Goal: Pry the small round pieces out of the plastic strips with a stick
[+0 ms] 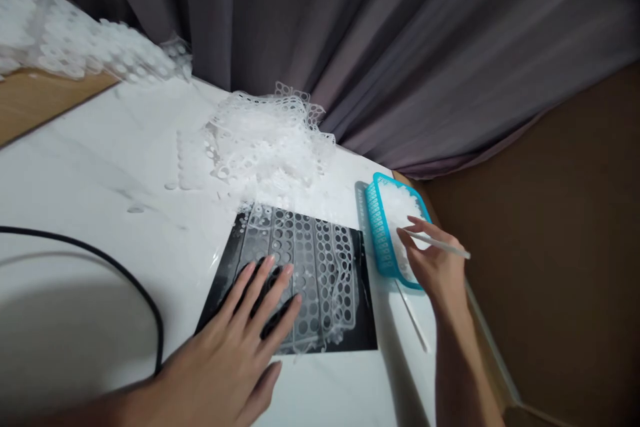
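My left hand (250,327) lies with its fingers spread over a black mat (367,320), touching the clear perforated sheet (303,267) on it. Rows of round holes run across this sheet, and its right side looks crumpled. At the right, my right hand (437,260) pinches a thin white stick (443,243) above a turquoise plastic basket (383,233). Small whitish pieces (400,203) fill the basket; their exact kind is too fine to make out. The stick's inner end is at my fingertips over the basket.
A heap of clear perforated scraps (275,137) lies behind the mat. More sheets with round shapes (75,40) are piled at the far left. Another thin stick (413,317) rests beside the basket. A black cable (125,273) curves at left, and a grey curtain (300,20) hangs behind the table.
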Demonstrator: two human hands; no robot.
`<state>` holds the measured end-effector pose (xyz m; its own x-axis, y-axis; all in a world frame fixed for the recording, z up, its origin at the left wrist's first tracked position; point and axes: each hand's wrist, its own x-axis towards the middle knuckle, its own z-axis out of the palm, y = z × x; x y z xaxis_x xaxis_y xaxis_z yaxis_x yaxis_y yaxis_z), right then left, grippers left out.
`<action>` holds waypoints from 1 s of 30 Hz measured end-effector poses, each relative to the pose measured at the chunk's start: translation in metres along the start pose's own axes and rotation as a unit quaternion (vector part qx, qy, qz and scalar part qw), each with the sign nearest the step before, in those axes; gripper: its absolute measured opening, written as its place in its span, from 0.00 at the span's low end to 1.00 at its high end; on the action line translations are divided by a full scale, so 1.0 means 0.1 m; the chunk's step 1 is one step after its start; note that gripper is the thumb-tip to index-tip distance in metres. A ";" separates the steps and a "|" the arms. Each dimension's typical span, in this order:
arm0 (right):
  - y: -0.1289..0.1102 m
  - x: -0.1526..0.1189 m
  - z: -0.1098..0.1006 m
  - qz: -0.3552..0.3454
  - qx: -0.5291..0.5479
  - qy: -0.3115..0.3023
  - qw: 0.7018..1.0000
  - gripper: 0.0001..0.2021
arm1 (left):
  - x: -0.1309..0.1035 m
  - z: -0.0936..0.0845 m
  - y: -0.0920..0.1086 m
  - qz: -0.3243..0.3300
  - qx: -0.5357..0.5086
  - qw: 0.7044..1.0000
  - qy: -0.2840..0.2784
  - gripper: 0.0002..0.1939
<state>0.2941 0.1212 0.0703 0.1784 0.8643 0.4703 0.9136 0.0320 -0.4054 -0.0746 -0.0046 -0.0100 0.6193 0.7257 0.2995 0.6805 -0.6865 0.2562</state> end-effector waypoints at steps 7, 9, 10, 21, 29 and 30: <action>-0.89 -0.22 0.58 -0.110 0.232 -0.167 0.952 0.06 | 0.00 0.02 -0.01 -0.001 0.012 1.000 -0.007 0.39; -1.14 -0.28 0.80 -0.172 0.289 -0.213 0.917 0.04 | 0.02 0.02 -0.01 0.005 0.018 1.000 -0.003 0.39; -1.23 -0.29 0.91 -0.195 0.307 -0.235 0.901 0.04 | 0.03 0.01 -0.01 0.005 0.022 1.000 0.001 0.39; -1.31 -0.29 1.46 -0.253 0.316 -0.266 0.875 0.06 | 0.05 0.03 0.01 0.010 0.039 0.999 0.014 0.41; -1.33 -0.28 1.39 -0.298 0.266 -0.279 0.873 0.09 | 0.05 0.00 0.00 0.012 0.037 0.999 0.002 0.40; -1.34 -0.28 1.40 -0.308 0.254 -0.275 0.875 0.10 | 0.05 -0.01 0.00 0.012 0.038 0.999 -0.002 0.41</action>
<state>0.1159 0.1629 0.0018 -0.6215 0.7102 0.3305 0.4694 0.6754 -0.5687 -0.0715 -0.0008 -0.0079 0.6372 0.7092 0.3016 0.6928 -0.6986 0.1790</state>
